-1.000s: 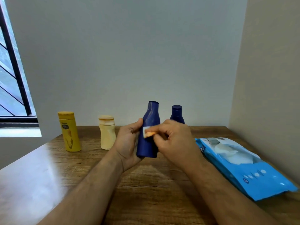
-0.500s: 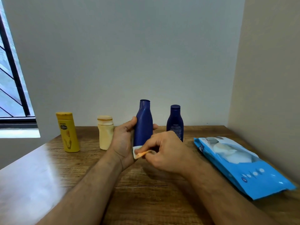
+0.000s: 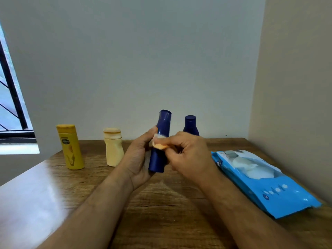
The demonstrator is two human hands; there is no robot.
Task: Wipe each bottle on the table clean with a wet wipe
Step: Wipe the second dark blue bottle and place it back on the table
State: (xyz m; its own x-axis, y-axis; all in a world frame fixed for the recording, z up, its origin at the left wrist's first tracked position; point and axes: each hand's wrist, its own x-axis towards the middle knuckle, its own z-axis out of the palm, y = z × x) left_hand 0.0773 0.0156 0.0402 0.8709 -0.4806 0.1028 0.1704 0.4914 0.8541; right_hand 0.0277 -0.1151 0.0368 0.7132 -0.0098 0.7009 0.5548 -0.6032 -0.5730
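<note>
My left hand [image 3: 139, 159] grips a tall dark blue bottle [image 3: 160, 141] around its lower half, holding it slightly tilted above the wooden table [image 3: 161, 212]. My right hand [image 3: 190, 155] pinches a small folded wet wipe [image 3: 159, 142], white with an orange stain, against the bottle's middle. A second dark blue bottle [image 3: 190, 125] stands behind my right hand, partly hidden. A yellow bottle [image 3: 70, 147] and a cream bottle [image 3: 113, 147] stand upright to the left.
A blue pack of wet wipes [image 3: 265, 182] lies along the table's right side, next to the beige wall. A window with black bars [image 3: 10, 97] is at the far left.
My right hand moved the wipe from the bottle's base up to its middle. The bottle has been lifted and tilted a little to the right.
</note>
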